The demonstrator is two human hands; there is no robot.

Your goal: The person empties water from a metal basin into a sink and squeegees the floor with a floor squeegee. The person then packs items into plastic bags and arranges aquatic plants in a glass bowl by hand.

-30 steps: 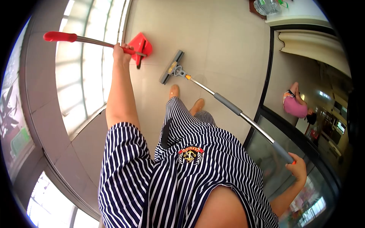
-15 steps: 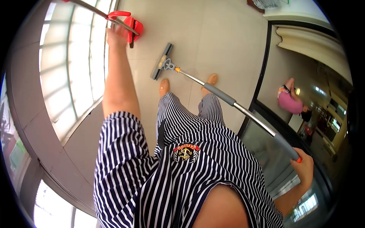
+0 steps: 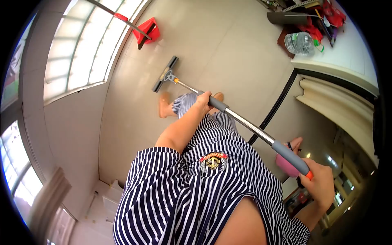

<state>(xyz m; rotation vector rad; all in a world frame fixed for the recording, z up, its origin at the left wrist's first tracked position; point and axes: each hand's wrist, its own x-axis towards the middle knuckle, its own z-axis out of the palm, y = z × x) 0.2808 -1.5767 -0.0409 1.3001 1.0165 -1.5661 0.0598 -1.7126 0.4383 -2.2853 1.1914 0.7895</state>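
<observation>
Hands [image 3: 203, 102] [image 3: 319, 181] well apart around mop handle [image 3: 250, 125]

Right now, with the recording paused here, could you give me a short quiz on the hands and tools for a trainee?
1. Multiple choice: what does the left hand grip?
A) a red plastic dustpan
B) a silver metal pole with grey grips
C) a green cloth

2. True or false: the right hand is farther from the pole's long grey head than the left hand is.

3. Fill in the colour: the large clear plastic bottle has a ____ cap.

Key: 1 B; 2 true; 3 green.
</observation>
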